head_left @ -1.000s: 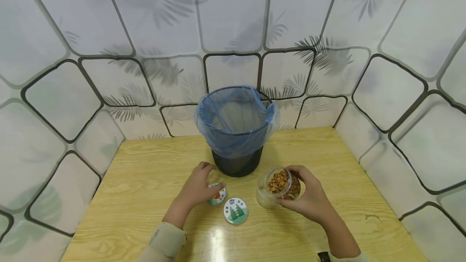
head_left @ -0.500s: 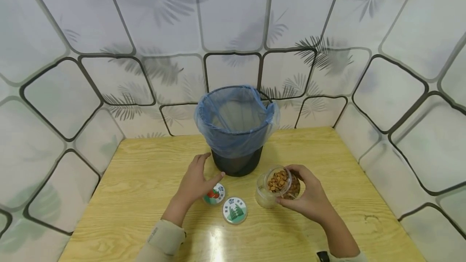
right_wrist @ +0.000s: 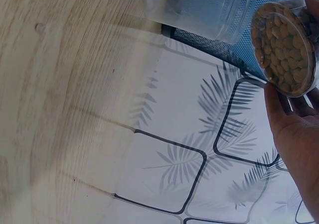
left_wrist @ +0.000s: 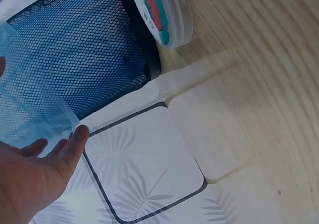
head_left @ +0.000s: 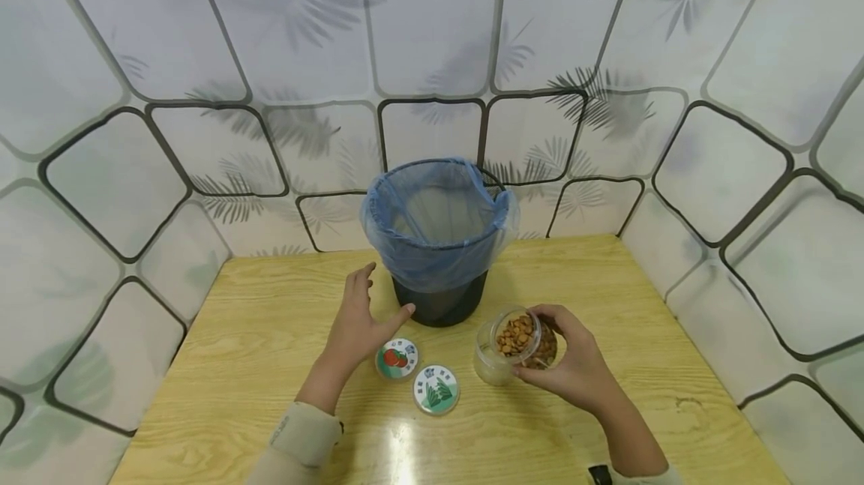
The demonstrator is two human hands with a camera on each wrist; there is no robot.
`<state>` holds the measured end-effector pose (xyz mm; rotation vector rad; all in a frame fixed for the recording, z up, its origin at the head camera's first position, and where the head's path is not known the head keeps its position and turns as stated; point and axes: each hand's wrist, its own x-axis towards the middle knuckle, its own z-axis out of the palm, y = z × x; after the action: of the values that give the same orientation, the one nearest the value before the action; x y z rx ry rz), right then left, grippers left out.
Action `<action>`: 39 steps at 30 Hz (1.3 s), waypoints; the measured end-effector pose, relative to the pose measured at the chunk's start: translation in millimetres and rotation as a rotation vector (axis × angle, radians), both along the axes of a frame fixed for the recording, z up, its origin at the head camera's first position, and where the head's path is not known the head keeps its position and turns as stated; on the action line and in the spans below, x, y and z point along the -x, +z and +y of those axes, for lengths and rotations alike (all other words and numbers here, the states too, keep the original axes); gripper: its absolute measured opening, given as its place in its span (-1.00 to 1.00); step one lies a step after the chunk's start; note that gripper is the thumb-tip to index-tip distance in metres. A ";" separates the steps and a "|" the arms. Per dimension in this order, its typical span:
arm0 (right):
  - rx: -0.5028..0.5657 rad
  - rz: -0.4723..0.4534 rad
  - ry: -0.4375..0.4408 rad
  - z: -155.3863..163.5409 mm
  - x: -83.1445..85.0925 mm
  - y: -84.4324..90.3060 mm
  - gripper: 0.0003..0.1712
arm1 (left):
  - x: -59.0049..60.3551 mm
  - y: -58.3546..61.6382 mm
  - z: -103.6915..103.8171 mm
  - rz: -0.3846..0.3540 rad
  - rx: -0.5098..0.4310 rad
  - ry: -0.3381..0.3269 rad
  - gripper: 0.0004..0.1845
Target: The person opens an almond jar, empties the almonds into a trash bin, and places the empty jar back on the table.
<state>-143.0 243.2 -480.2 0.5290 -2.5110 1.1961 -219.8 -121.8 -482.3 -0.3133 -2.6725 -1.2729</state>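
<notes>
My right hand (head_left: 574, 365) grips a clear jar (right_wrist: 284, 50) of brown, almond-like nuts. The jar tilts left, its mouth over a second clear jar (head_left: 489, 366) on the table; nuts lie heaped near the mouth. My left hand (head_left: 354, 331) holds nothing, fingers and thumb spread apart, just left of the black mesh bin (head_left: 442, 306). Below its thumb lies a round lid with a tomato label (head_left: 397, 358), which shows clear sides in the left wrist view. A second round lid with a green vegetable label (head_left: 436, 390) is to its right.
The bin stands at the back middle of the wooden table (head_left: 270, 335), lined with a blue plastic bag (head_left: 439, 267) folded over its rim. A patterned wall covering (head_left: 432, 35) encloses the table at the back and sides.
My left hand has let go of the tomato lid and moved up and left, its fingers spreading. The right hand and the tilted jar have stayed in place.
</notes>
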 end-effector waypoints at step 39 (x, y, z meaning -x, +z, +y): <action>0.002 0.004 -0.005 2.2 -2.1 -3.4 0.01 | 11.6 39.1 15.1 0.312 -0.100 -0.002 0.15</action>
<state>-140.8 245.4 -483.6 0.5243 -2.5056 1.1949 -231.4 -106.7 -443.3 -0.4584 -2.3410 -1.2387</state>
